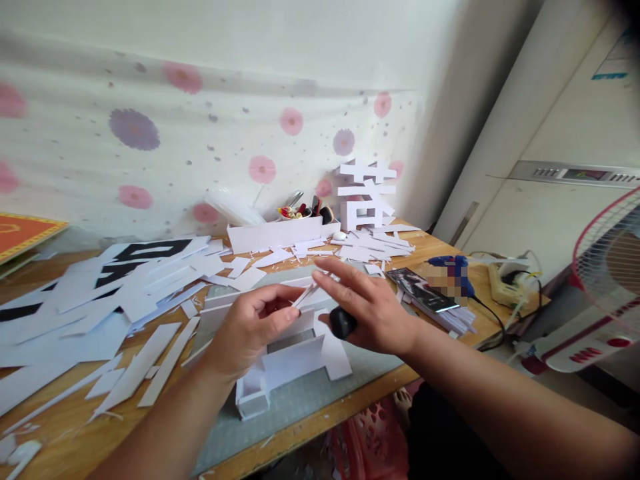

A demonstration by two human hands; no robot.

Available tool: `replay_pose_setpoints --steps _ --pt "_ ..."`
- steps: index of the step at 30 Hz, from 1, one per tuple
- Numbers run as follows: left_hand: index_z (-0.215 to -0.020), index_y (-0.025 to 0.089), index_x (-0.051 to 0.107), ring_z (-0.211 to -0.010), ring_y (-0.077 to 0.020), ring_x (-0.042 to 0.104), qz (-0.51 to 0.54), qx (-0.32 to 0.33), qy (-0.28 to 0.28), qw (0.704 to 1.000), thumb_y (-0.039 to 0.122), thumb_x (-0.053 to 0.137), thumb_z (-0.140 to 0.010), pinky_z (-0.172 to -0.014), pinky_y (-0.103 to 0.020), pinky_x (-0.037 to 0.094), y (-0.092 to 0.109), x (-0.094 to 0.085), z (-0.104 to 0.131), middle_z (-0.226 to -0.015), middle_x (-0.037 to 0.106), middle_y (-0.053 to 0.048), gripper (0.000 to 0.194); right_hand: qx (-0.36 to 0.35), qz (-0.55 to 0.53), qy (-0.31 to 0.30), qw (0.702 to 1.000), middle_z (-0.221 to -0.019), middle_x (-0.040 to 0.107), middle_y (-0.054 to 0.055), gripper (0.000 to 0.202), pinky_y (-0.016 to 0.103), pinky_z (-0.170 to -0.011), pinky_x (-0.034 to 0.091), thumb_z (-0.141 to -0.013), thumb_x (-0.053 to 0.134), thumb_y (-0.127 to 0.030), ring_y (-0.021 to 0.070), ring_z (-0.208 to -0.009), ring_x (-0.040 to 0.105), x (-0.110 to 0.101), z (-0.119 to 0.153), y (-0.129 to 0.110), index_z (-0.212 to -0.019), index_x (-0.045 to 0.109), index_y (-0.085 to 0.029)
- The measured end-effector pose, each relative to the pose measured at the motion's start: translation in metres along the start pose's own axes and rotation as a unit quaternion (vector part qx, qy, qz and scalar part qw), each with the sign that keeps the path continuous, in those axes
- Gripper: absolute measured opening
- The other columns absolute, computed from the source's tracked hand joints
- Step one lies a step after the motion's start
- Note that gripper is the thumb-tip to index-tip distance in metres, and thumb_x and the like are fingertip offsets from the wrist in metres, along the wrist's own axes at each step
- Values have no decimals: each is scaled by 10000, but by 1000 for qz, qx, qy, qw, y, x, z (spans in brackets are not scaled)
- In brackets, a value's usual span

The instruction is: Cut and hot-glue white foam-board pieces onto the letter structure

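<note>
My left hand [247, 333] pinches a small white strip [305, 293] between thumb and fingers, above the mat. Close on its right, my right hand [373, 310] has its fingers stretched toward the strip. A tool with a rounded black handle [343, 323] is tucked under that palm; the rest of it is hidden, so its kind is unclear. Below both hands, a white board structure [295, 359] with upright walls lies on the grey cutting mat [220, 437]. My hands cover part of this structure.
White sheets and offcuts [165, 287] spread over the left side. Behind are a white box [275, 235] of tools and a standing white board character [367, 200]. A phone [423, 290], blue glue gun [456, 263], power strip [505, 283] and fan [610, 260] are at right.
</note>
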State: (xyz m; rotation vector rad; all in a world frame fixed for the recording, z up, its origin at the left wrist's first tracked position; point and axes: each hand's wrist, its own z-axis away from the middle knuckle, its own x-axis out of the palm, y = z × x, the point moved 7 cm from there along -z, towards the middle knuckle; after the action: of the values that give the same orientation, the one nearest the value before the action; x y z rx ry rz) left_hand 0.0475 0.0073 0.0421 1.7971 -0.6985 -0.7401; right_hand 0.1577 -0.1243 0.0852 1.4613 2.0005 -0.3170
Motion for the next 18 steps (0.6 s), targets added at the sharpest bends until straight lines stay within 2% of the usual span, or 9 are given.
replay_pose_setpoints --steps 1,2,5,7,10,13,15,18 --pt "-1031 175 717 -864 -215 684 -91 59 35 994 317 706 -777 -779 -350 586 8 -5 1 -974 729 -80 291 15 -15 17 1000 -1398 553 200 576 331 -800 592 -919 581 -230 244 -1187 622 -4 1 3 -1465 409 -165" --pt "-1052 167 704 -923 -232 680 -183 127 71 972 273 705 -766 -838 -383 578 17 -7 3 -1016 722 -88 305 31 -22 32 999 -1391 559 201 574 320 -771 598 -912 593 -220 241 -1174 634 -8 2 6 -1457 417 -176" --pt "-1065 129 657 -1061 -256 644 -379 307 144 861 162 699 -735 -968 -425 531 41 -1 17 -1109 688 -121 334 67 -8 22 997 -1392 566 207 530 329 -722 610 -895 623 -231 252 -1108 674 -10 4 13 -1401 480 -168" --pt "-1054 113 619 -1054 -253 642 -427 367 148 813 132 697 -735 -955 -412 536 47 6 23 -1111 677 -139 329 80 12 -21 997 -1420 551 205 525 358 -733 617 -878 637 -256 263 -1058 693 -4 6 16 -1375 510 -145" --pt "-1031 114 580 -1036 -256 640 -451 400 124 788 103 698 -731 -927 -403 544 49 13 25 -1107 667 -152 323 86 52 -76 992 -1442 541 189 525 355 -690 618 -872 602 -232 238 -914 724 4 8 17 -1377 519 -117" --pt "-1084 117 564 -1052 -263 628 -460 407 109 782 89 699 -735 -934 -412 540 48 16 25 -1129 654 -154 376 78 96 -103 987 -1423 565 177 498 337 -625 605 -872 540 -169 207 -788 723 7 9 16 -1366 538 -105" --pt "-1127 118 554 -1058 -267 621 -461 406 108 781 92 700 -744 -933 -419 540 47 17 25 -1147 648 -157 411 68 105 -105 987 -1402 586 170 464 340 -637 604 -885 501 -144 200 -779 718 6 8 13 -1344 559 -106" --pt "-1127 118 555 -1062 -273 613 -465 399 110 783 120 708 -772 -929 -431 536 45 20 25 -1169 641 -162 387 50 93 -102 989 -1365 617 160 416 354 -705 610 -912 461 -127 214 -869 712 8 6 9 -1310 578 -111"
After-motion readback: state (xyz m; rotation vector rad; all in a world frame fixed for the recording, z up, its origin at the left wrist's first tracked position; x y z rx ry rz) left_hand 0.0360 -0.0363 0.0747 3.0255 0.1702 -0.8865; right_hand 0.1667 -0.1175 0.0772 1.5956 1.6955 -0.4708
